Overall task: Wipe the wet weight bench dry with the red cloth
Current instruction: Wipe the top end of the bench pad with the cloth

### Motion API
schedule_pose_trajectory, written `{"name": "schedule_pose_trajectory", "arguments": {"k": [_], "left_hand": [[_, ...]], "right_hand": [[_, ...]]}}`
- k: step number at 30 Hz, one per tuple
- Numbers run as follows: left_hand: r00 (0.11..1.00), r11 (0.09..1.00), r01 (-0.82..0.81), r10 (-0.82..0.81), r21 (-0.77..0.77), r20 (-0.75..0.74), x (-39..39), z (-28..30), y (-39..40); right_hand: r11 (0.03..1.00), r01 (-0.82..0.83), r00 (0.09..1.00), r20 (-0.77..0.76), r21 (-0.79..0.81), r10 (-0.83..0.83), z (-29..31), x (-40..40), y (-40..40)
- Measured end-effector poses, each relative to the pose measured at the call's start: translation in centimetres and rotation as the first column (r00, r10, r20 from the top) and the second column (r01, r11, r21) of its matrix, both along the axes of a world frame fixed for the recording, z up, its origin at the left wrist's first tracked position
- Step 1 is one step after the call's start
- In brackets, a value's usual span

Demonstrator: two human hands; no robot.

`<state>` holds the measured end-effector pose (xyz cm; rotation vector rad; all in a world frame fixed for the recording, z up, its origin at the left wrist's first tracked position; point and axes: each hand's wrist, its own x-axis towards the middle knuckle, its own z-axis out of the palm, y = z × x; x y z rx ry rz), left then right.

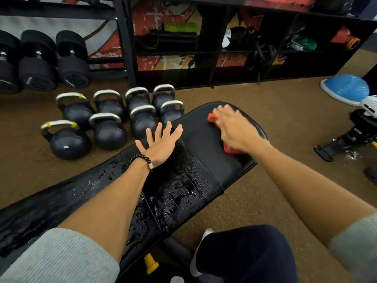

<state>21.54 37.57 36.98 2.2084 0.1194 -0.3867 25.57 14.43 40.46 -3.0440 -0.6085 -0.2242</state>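
Right hand flat, fingers straight, pressing cloth onto bench seat pad at 1 o'clock; hand blurred. Left hand released, fingers spread, over bench edge at 12 o'clock; contact unclear. Beaded water covers pad from centre toward 8 o'clock, untouched. Risks: small cloth saturates, smears water instead of lifting it; water pushed off edge onto floor; bracing palm slips on wet vinyl.
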Motion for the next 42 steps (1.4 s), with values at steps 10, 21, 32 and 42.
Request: {"name": "schedule_pose_trajectory", "arguments": {"k": [10, 21, 32, 42], "left_hand": [[0.997, 0.983, -0.054, 0.061, -0.176, 0.036, -0.5, 0.1, 0.5], [0.999, 0.981, -0.032, 0.040, -0.189, 0.035, -0.8, 0.4, 0.4], [0.999, 0.973, -0.042, 0.042, -0.226, -0.008, -0.5, 0.5, 0.4], [0.997, 0.972, -0.055, 0.065, -0.229, 0.034, -0.5, -0.1, 0.6]], "right_hand": [[0.969, -0.245, 0.968, -0.051, 0.040, 0.247, -2.2, 0.2, 8.1], [0.980, -0.193, 0.979, -0.063, 0.040, 0.196, -3.0, -0.1, 8.5], [0.999, 0.025, 0.999, -0.044, -0.030, -0.026, 0.3, 4.4, 2.6], [0.984, -0.167, 0.986, -0.040, -0.062, 0.165, -0.6, 2.8, 10.7]]}}
